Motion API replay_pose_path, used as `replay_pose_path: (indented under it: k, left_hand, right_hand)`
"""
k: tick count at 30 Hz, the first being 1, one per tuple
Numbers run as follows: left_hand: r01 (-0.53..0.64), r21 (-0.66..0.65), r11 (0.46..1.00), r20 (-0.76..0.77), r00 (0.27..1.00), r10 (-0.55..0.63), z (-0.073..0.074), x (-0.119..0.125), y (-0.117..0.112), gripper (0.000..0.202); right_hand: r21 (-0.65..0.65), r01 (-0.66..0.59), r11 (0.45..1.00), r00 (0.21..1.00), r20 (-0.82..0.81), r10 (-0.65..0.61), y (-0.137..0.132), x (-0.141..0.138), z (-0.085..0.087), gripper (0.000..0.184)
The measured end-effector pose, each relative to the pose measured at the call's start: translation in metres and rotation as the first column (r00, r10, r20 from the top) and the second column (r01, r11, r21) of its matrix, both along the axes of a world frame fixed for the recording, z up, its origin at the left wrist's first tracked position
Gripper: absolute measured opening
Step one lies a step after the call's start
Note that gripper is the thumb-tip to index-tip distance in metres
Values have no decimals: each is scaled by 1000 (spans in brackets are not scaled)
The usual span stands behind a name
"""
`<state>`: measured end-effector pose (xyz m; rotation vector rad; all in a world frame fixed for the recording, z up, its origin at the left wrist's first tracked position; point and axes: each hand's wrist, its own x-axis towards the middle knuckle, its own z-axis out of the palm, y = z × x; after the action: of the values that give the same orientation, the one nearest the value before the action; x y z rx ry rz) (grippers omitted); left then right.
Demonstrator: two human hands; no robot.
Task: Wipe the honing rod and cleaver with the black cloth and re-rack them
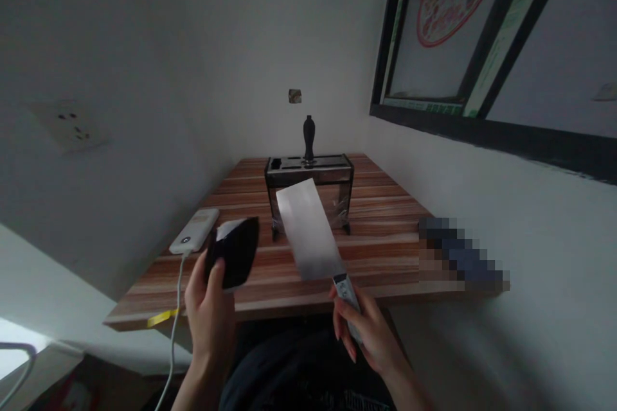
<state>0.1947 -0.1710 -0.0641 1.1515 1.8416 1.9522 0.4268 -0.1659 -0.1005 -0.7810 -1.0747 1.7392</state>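
My right hand [359,324] is closed around the grey handle of a cleaver [311,228]. Its broad metal blade points up and leans to the left over the table. In my left hand [209,302] is a dark, glossy flat object [235,253] with a whitish patch near the top; its kind I cannot make out. Behind the blade stands a knife block [311,167] with a dark slotted top and see-through sides. A black bulbous handle [309,137] rises upright from its top. The blade hides part of the block's front.
Wood-striped table [385,231] tapers into the wall corner. A white power bank [195,231] with a white cable [176,314] lies at left, near yellow tape [161,318] on the edge. A pixelated dark item [457,253] lies at right. A wall socket [72,126] is at left.
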Motion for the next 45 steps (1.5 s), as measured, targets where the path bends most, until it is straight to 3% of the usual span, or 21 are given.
replay_pose_path:
  k: [3, 5, 6, 7, 9, 10, 12, 15, 21, 25, 32, 38, 45]
  left_hand:
    - [-105, 147, 984, -140, 982, 125, 17, 15, -6, 36]
    - [84, 197, 977, -402, 915, 2, 24, 28, -5, 36]
    - [258, 138, 956, -552, 821, -142, 25, 34, -2, 37]
    - [417, 34, 908, -670, 684, -288, 24, 41, 1, 40]
    - [577, -118, 808, -796, 432, -425, 19, 51, 9, 44]
    - [605, -155, 781, -823, 358, -441, 15, 54, 12, 45]
    - [616, -179, 767, -849, 298, -437, 7, 57, 16, 48]
    - [615, -176, 769, -869, 269, -414, -1, 55, 16, 52]
    - [641, -178, 746, -896, 208, -393, -1, 48, 12, 54]
    - [587, -196, 785, -875, 257, -411, -5, 50, 13, 56]
    - [484, -137, 864, -865, 367, -343, -7, 60, 17, 55]
    - [578, -206, 790, -866, 267, -422, -3, 59, 22, 59]
    - [438, -334, 835, -853, 237, -465, -10, 66, 24, 74]
  right_hand:
    - [1, -49, 999, 999, -13, 49, 3, -7, 8, 38]
    - [8, -86, 996, 996, -18, 86, 7, -12, 12, 38]
    - [19, -100, 995, 995, -16, 101, 9, -14, 14, 38]
    - [35, -108, 994, 994, -10, 108, 12, -16, 15, 37]
    - [69, -99, 993, 995, -1, 99, 16, -19, 16, 35]
    - [85, -87, 993, 996, 2, 88, 18, -19, 16, 34]
    - [111, -70, 991, 998, 5, 70, 22, -18, 15, 32]
    - [160, -83, 984, 996, 31, 79, 26, -15, 14, 26]
    - [232, -156, 960, 985, 104, 135, 34, -11, 14, 24]
    - [262, -184, 947, 978, 143, 151, 43, -11, 11, 27]
    - [244, -237, 940, 967, 148, 206, 55, -12, 4, 27]
    - [187, -252, 949, 964, 134, 230, 58, -9, 4, 22]
    - [173, -287, 942, 951, 168, 259, 64, -8, 7, 18]
